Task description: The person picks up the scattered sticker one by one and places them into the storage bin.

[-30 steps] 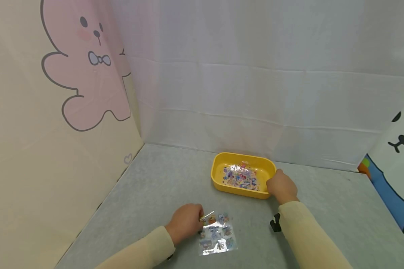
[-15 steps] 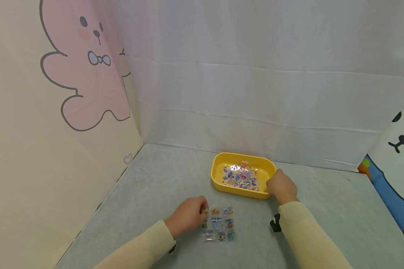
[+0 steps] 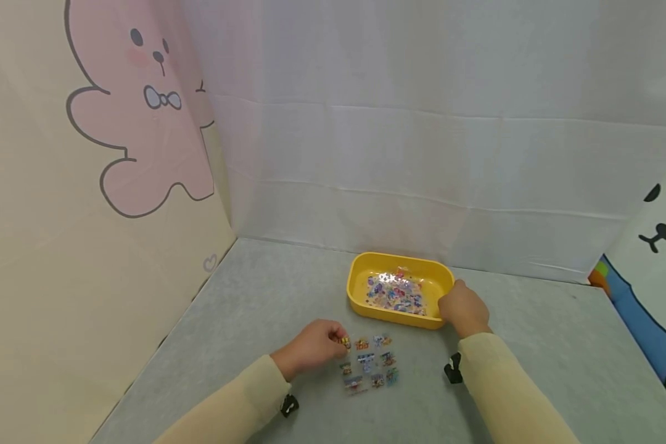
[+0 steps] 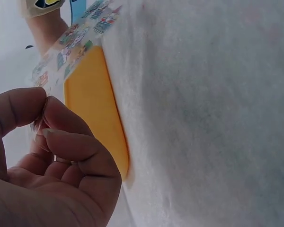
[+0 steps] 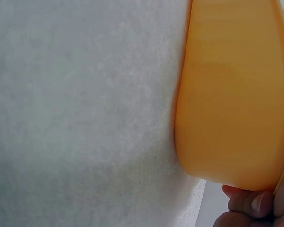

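Note:
My left hand (image 3: 314,346) pinches the far left corner of a clear sticker sheet (image 3: 366,362) printed with rows of small colourful cartoon pictures. The left wrist view has thumb and fingertips closed on the edge of the sheet (image 4: 68,45), which extends away from them in front of the tray. A yellow plastic tray (image 3: 391,314) lies beyond it, and my right hand (image 3: 464,308) grips its right end at the rim. Up close in the right wrist view, curled fingers (image 5: 248,203) hold the corner of the tray (image 5: 232,94).
Inside the tray are glossy clear sheets (image 3: 396,291) with purple, pink and blue pictures. Everything is on a grey cloth-covered table (image 3: 277,283). A white curtain (image 3: 344,154) hangs behind it, and a cream one (image 3: 50,246) with a pink bear borders the left side.
My left hand has moved forward and slightly right, carrying the sticker sheet closer to the tray. My right hand and the tray have stayed in place.

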`<state>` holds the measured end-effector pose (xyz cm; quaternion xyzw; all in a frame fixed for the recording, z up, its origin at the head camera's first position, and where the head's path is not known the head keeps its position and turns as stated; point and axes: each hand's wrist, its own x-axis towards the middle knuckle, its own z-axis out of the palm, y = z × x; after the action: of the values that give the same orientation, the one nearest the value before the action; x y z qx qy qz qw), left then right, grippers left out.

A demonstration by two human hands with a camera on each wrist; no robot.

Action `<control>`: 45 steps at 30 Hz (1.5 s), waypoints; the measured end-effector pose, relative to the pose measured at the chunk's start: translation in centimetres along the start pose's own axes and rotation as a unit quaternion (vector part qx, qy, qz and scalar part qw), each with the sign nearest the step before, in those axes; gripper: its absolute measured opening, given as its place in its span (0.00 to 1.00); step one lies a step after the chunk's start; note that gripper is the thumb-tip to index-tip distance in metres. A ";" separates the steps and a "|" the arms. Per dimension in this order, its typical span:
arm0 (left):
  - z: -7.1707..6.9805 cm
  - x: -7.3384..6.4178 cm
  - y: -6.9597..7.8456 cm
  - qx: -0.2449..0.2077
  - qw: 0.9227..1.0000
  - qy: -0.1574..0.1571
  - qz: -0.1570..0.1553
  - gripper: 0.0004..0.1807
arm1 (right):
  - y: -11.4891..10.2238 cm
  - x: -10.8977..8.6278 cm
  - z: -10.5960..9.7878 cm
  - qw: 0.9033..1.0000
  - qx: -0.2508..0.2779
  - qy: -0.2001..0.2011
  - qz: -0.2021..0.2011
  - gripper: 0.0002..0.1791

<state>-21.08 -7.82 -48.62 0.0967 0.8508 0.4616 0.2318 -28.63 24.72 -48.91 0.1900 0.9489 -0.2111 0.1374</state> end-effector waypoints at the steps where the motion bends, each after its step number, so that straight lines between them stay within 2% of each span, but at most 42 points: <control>1: 0.0 0.1 0.0 -0.007 1.000 0.003 0.000 0.02 | 0.0 0.0 0.0 1.000 0.000 0.000 0.001 0.36; 8: -0.1 0.8 -0.4 -0.070 0.997 0.013 0.001 0.03 | 0.1 0.2 0.1 1.000 0.001 0.000 -0.003 0.36; 15: -0.1 1.4 -0.5 -0.139 0.990 -0.002 0.022 0.04 | 0.3 0.3 0.2 1.000 0.003 0.003 -0.007 0.34; 19: 0.0 1.5 -0.2 -0.142 0.990 0.000 0.024 0.06 | 0.4 0.3 0.2 1.000 0.004 0.004 -0.009 0.35; 27: 0.5 1.6 0.4 -0.158 0.987 0.001 0.005 0.08 | 0.2 0.3 0.2 1.000 0.009 0.003 0.000 0.35; 36: 0.9 2.1 0.8 -0.141 0.990 0.001 -0.022 0.10 | 0.0 0.2 0.1 1.000 0.003 0.005 -0.004 0.35; 41: 1.2 2.7 1.0 -0.140 0.990 0.009 -0.015 0.10 | 0.1 0.2 0.1 1.000 0.006 0.008 -0.008 0.34; 45: 1.4 3.2 1.4 -0.158 0.987 0.016 0.004 0.08 | 0.3 0.1 0.2 1.000 0.006 0.014 -0.018 0.33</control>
<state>-23.24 -4.80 -49.08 0.0551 0.7706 0.5924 0.2286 -28.59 24.96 -49.22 0.1763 0.9527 -0.2169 0.1191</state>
